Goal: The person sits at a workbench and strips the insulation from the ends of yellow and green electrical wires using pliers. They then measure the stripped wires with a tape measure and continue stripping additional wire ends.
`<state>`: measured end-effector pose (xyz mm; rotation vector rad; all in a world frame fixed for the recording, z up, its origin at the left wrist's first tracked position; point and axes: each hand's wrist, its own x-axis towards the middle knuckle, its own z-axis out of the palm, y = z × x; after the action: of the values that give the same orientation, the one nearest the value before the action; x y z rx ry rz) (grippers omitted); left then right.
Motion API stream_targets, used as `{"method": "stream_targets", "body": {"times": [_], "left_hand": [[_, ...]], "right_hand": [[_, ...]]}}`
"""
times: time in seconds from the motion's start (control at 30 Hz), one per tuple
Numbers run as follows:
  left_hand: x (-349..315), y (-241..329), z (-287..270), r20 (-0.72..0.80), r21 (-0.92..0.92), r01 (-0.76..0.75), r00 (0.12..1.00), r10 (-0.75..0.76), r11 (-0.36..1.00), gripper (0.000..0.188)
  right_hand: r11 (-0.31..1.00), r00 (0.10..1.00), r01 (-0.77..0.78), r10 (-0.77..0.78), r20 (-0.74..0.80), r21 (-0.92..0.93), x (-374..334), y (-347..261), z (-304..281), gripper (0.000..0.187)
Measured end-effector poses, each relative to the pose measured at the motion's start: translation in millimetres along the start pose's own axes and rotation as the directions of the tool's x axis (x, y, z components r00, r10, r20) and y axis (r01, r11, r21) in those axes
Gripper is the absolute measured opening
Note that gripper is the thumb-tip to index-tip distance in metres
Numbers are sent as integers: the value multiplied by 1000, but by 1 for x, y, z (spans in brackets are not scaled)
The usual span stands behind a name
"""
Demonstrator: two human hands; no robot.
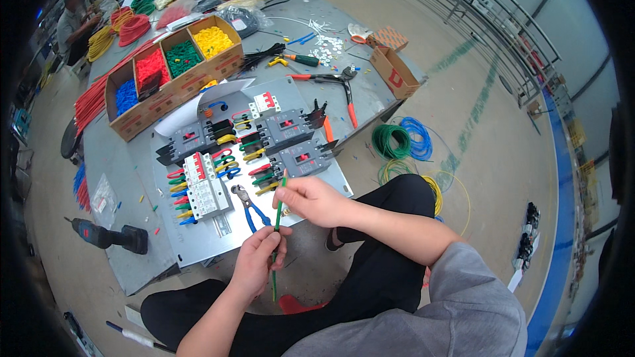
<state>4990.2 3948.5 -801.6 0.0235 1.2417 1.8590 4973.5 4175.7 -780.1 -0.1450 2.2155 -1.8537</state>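
Grey table (142, 175), divided cardboard box (185, 87), cordless drill (109, 235), metal panel (198, 241).

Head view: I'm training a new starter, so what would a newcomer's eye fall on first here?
The open cardboard box at upper left, with compartments of blue, red, green and yellow pieces, probably draws the eye first. Lower down, grey breakers sit on a pale plate among looped coloured wires. By its near edge, the left hand and right hand hold a thin green wire.

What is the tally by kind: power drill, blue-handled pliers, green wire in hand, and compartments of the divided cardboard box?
Power drill: 1
Blue-handled pliers: 1
Held green wire: 1
Divided cardboard box compartments: 4
Total: 7
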Motion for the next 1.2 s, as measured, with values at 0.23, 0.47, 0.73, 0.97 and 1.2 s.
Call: {"method": "stream_targets", "body": {"times": [0.23, 0.47, 0.73, 0.97, 1.2], "left_hand": [[-1, 8, 4, -9, 83, 25, 1000, -24, 996, 29], [-2, 3, -7, -5, 66, -22, 1000, 23, 998, 27], [-2, 3, -4, 83, 125, -20, 997, 9, 992, 28], [-4, 0, -8, 90, 18, -45, 995, 43, 999, 26], [-8, -2, -15, 120, 48, -48, 992, 42, 998, 25]], "right_hand": [[989, 997, 31, -20, -78, 143, 3, 1, -9, 42], [976, 984, -106, 76, 159, 190, -3, 5, 24, 33], [941, 969, 175, -111, -222, 291, 9, 6, -19, 43], [963, 998, 0, -18, 63, 270, 1, 4, 9, 50], [927, 961, 187, -104, -255, 326, 9, 10, -5, 41]]}}
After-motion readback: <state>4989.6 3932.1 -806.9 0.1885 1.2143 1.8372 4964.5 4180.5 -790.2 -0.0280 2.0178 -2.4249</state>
